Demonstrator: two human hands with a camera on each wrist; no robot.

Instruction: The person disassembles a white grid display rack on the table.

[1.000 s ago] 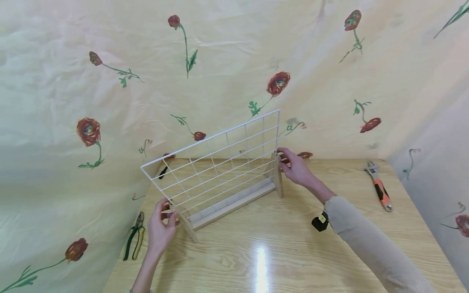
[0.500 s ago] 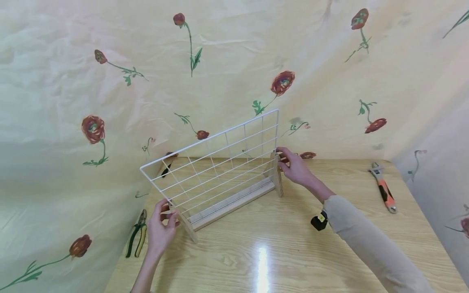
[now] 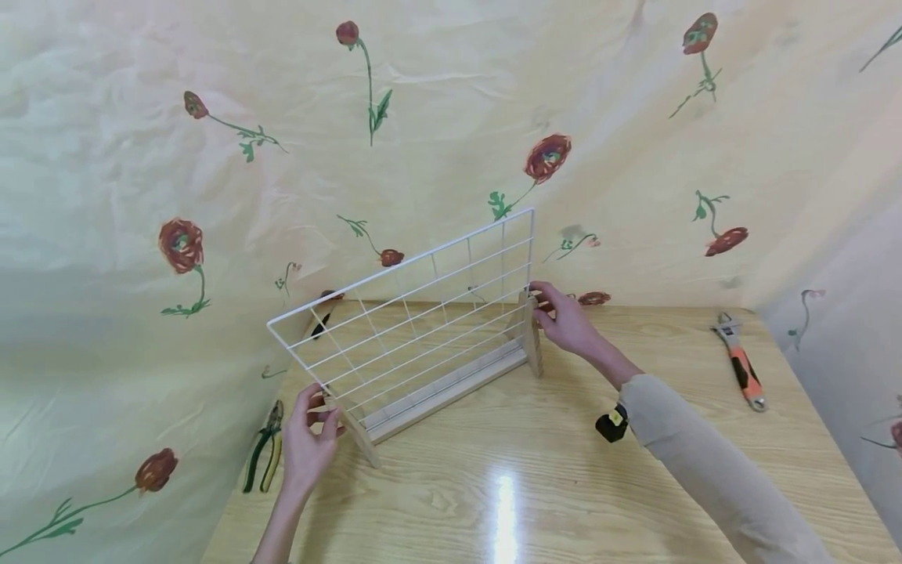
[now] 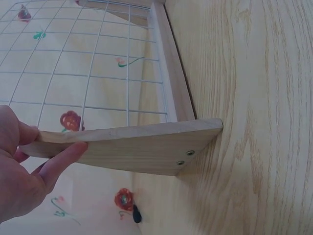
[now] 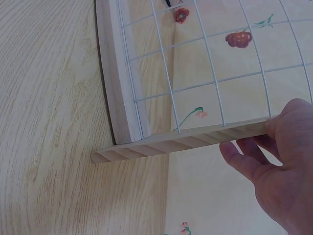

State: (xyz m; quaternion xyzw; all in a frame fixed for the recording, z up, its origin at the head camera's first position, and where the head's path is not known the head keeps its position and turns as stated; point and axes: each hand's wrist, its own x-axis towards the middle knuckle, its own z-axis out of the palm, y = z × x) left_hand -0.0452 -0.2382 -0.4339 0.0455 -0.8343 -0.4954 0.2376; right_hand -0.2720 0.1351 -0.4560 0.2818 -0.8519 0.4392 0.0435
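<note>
A wooden stand bears a white wire grid (image 3: 402, 265) that rises between two side panels, with a wooden bar (image 3: 451, 396) along the bottom. My left hand (image 3: 310, 446) pinches the upper end of the left side panel (image 4: 132, 147) between thumb and fingers. Two screw heads (image 4: 190, 152) show low on that panel's outer face. At the other end, my right hand (image 3: 569, 325) grips the top of the right side panel (image 5: 181, 142), thumb on one side and fingers round the edge. The grid leans, its lower edge at the bar.
Green-and-yellow pliers (image 3: 264, 450) lie at the table's left edge, and a dark-handled tool (image 3: 320, 326) lies behind the grid. A black tape measure (image 3: 611, 424) sits beside the right sleeve (image 3: 676, 435). An adjustable wrench (image 3: 740, 364) lies far right. Flowered cloth (image 3: 437, 102) hangs behind the table.
The head view has shifted slightly, so the cloth and the tools sit a little differently in it. Both hands keep their hold on the side panels, and the stand stays in place.
</note>
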